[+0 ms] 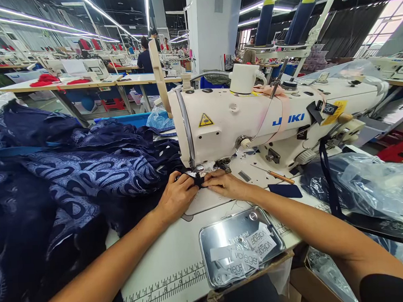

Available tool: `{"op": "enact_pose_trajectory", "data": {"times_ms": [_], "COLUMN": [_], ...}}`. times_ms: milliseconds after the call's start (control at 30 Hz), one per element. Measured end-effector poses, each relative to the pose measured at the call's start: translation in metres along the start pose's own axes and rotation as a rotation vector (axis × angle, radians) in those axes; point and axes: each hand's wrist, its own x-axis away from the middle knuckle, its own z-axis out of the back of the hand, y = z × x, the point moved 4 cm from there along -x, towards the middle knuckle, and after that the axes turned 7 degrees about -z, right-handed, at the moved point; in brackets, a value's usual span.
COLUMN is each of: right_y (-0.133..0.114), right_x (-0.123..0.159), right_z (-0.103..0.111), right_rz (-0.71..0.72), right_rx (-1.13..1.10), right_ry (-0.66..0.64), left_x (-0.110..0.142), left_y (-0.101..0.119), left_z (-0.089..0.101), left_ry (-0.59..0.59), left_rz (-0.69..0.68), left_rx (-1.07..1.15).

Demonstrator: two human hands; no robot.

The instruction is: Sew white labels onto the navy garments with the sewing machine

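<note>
A white sewing machine (pixel 216 118) stands across the table, its needle end above both hands. My left hand (pixel 177 194) is closed on dark navy fabric (pixel 198 180) just left of the needle area. From the other side my right hand (pixel 224 184) pinches the edge of that same fabric, its fingertips close to the presser foot. The small piece between the hands is partly hidden by my fingers. A large heap of navy patterned lace garments (pixel 96 171) spreads out to the left, beside my left hand.
A metal tray (pixel 210 235) with white printed labels (pixel 245 257) sits at the table's front edge. Right of the needle lie a wooden-handled awl (pixel 281 177) and a navy fabric piece (pixel 286 191). Clear plastic bags (pixel 377 176) fill the right side. Thread cones (pixel 265 23) stand above.
</note>
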Motion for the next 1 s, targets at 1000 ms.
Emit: {"op": "enact_pose_trajectory", "data": {"times_ms": [1000], "right_y": [-0.020], "right_x": [0.006], "right_z": [0.006], "right_rz": [0.213], "right_rx": [0.368], "right_ry": [-0.015], "left_x": [0.007], "left_y": [-0.006], "left_z": [0.001], "left_ry": [-0.157], "left_rz": [-0.014], "left_rx": [0.151]}}
